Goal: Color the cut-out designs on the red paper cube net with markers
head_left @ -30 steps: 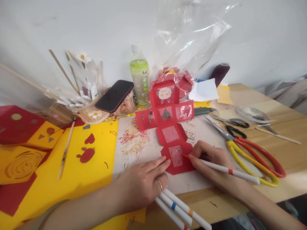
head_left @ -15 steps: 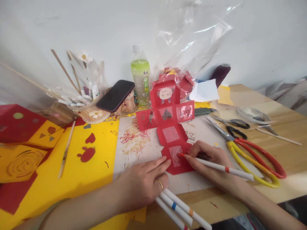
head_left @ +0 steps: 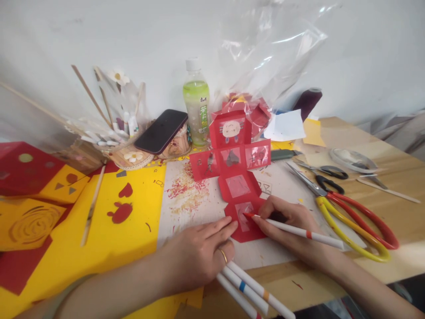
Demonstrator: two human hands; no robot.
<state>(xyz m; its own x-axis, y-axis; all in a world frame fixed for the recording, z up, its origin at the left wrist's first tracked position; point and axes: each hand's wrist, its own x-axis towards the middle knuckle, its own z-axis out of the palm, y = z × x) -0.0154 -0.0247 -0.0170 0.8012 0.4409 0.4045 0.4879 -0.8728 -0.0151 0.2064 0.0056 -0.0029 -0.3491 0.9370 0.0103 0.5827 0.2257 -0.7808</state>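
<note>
A red paper box net (head_left: 221,188) lies unfolded before me, with cut-out windows, some bearing drawings. My right hand (head_left: 292,221) pinches a white marker (head_left: 305,231) with a red band, its red tip on the clear window of the nearest panel. My left hand (head_left: 202,252) presses its fingertips on that panel's left edge. Several white markers (head_left: 247,288) with coloured bands are tucked under the curled fingers of this hand and stick out toward the table's front edge.
Large scissors (head_left: 352,221) with red and yellow handles and smaller black scissors (head_left: 332,172) lie right. Behind stand a green drink bottle (head_left: 195,106), a phone (head_left: 161,131) and a marker basket (head_left: 129,159). Yellow paper (head_left: 133,235) with red cut-outs covers the left.
The red marker's tip has shifted slightly left on the window, and my right hand with it. My left hand keeps its place on the panel. The view has shifted a little.
</note>
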